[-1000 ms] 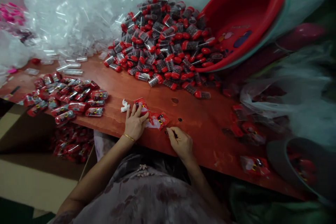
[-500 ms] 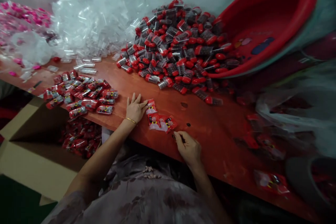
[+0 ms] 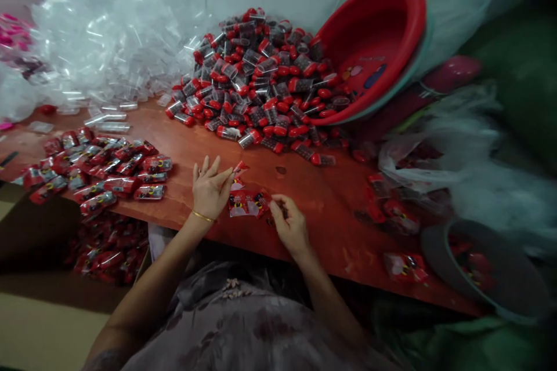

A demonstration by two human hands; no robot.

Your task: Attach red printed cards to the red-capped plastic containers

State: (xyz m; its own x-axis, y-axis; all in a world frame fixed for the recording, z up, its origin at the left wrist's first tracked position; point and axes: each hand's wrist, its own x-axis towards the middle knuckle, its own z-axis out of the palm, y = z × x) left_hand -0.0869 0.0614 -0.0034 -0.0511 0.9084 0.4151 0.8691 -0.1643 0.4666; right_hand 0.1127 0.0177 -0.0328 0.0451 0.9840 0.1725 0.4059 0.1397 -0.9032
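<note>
Several small flat red printed plastic packets [image 3: 243, 204] lie together on the reddish table in front of me. My left hand [image 3: 212, 190], with a gold bangle at the wrist, has its fingers spread. Its thumb side touches a red packet [image 3: 237, 177] at the top of the group, whose upper end looks bent up. My right hand [image 3: 289, 226] is closed in a pinch at the right edge of the packets. Whatever sits between its fingertips is hidden. Left of my left hand, filled red packets [image 3: 117, 171] lie in a heap.
Behind is a large pile of clear tubes with red caps [image 3: 261, 81], spilling from a tilted red basin [image 3: 378, 40]. Clear plastic parts [image 3: 108, 40] are heaped at back left. A carton [image 3: 39, 301] holding packets stands below the table edge. A grey tub [image 3: 448, 266] sits at right.
My view has turned right. My right hand has come up and left to the edge of the packets. The packet at my left hand has shifted and bent up.
</note>
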